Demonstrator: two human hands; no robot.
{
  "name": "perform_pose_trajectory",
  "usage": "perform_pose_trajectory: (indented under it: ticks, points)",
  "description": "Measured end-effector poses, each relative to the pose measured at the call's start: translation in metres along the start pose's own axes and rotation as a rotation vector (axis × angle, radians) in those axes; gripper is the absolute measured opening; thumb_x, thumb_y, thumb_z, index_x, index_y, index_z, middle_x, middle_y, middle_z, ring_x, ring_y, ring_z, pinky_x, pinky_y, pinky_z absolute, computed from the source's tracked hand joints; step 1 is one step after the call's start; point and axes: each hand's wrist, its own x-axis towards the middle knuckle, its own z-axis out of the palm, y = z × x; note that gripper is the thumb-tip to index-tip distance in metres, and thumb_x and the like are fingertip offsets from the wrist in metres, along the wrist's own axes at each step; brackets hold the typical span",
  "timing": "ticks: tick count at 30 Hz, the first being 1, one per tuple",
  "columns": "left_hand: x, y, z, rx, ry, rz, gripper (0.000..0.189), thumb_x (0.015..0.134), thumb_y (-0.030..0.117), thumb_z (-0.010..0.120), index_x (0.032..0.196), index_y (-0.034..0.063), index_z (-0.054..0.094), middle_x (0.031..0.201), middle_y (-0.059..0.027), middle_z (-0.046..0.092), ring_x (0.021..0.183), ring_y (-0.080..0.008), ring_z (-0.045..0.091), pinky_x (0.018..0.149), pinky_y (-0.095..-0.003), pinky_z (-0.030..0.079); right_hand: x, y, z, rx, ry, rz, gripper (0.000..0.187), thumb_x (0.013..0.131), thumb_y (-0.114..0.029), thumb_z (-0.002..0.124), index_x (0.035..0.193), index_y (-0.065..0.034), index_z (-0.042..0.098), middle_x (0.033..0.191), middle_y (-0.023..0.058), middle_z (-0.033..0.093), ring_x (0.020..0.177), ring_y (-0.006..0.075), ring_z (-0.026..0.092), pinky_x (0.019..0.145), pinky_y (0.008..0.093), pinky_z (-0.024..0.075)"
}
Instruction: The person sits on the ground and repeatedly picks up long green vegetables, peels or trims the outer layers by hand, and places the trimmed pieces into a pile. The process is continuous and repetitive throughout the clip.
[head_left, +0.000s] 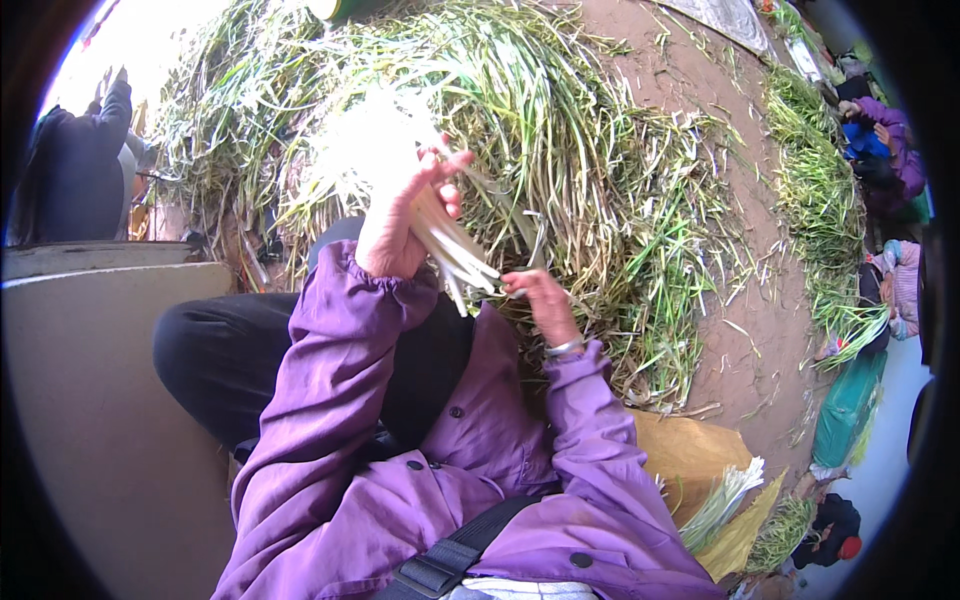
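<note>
My left hand (409, 214) holds a bunch of long stalks (454, 244), their pale white ends pointing down and right towards my other hand. Their upper part is lost in bright glare. My right hand (546, 300), with a metal bracelet at its wrist, is just right of the white ends, its thumb and forefinger brought together at a thin strand or stalk end; I cannot tell exactly what is between them. Beyond both hands spreads a wide heap of green and yellowed long-leaved stalks (555, 142).
At the lower right, trimmed white-ended stalks (724, 502) lie beside brown sheeting (682, 457). A low wall (112, 397) stands at left, with a person (75, 172) beyond. Another green heap (817, 172) and several people are along the right; debris litters the brown floor (750, 322).
</note>
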Motion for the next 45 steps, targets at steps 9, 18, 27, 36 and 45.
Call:
perform_pose_trajectory:
  ticks: [9, 18, 27, 36, 45]
  points:
    - [-0.012, -0.022, 0.016, 0.062, -0.149, -0.318, 0.047, 0.082, 0.025, 0.056, 0.117, -0.0024, 0.041, 0.116, -0.018, 0.05, 0.109, -0.0274, 0.049, 0.095, -0.0404, 0.038, 0.0, -0.106, -0.031, 0.161, 0.247, 0.06, 0.018, 0.092, -0.019, 0.04, 0.09, -0.0048, 0.05, 0.057, -0.0039, 0.042, 0.044, 0.003, 0.034, 0.038, 0.018, 0.0302]
    - [-0.015, 0.01, 0.011, 0.101, -0.096, -0.177, 0.039, 0.08, 0.023, 0.057, 0.11, -0.0005, 0.048, 0.102, -0.0099, 0.056, 0.104, -0.025, 0.05, 0.087, -0.0388, 0.042, 0.053, -0.109, 0.017, -0.479, -0.347, -0.364, 0.028, 0.081, -0.017, 0.056, 0.107, -0.0051, 0.052, 0.08, 0.0158, 0.058, 0.071, 0.0307, 0.059, 0.061, 0.0359, 0.0477]
    - [-0.044, 0.176, 0.016, -0.321, -0.386, 0.725, 0.041, 0.087, 0.005, 0.045, 0.125, 0.0008, 0.03, 0.07, -0.0019, 0.044, 0.061, -0.0094, 0.048, 0.061, -0.0246, 0.043, 0.187, 0.038, -0.105, -0.565, 0.524, 0.196, 0.064, 0.073, -0.039, 0.065, 0.119, -0.0025, 0.04, 0.104, 0.0182, 0.053, 0.09, 0.0241, 0.054, 0.076, 0.0348, 0.0452]
    - [0.014, 0.062, -0.018, -0.672, -0.314, 0.094, 0.015, 0.088, 0.011, 0.043, 0.103, 0.0057, 0.042, 0.054, 0.004, 0.04, 0.046, -0.0082, 0.044, 0.053, -0.0278, 0.042, 0.225, 0.058, -0.053, -1.033, 0.35, 0.372, 0.097, 0.06, -0.038, 0.07, 0.133, -0.0067, 0.014, 0.113, 0.0248, 0.044, 0.103, 0.0383, 0.045, 0.09, 0.0434, 0.0351]
    - [-0.008, 0.084, -0.011, 0.109, -0.034, 0.591, 0.013, 0.078, 0.013, 0.052, 0.089, 0.0075, 0.049, 0.13, -0.0191, 0.036, 0.123, -0.0348, 0.032, 0.101, -0.0525, 0.023, 0.135, -0.097, -0.03, -0.659, 0.53, -0.413, 0.064, 0.066, 0.0, 0.063, 0.123, -0.0058, 0.035, 0.108, 0.0156, 0.053, 0.092, 0.0265, 0.056, 0.081, 0.0328, 0.0463]
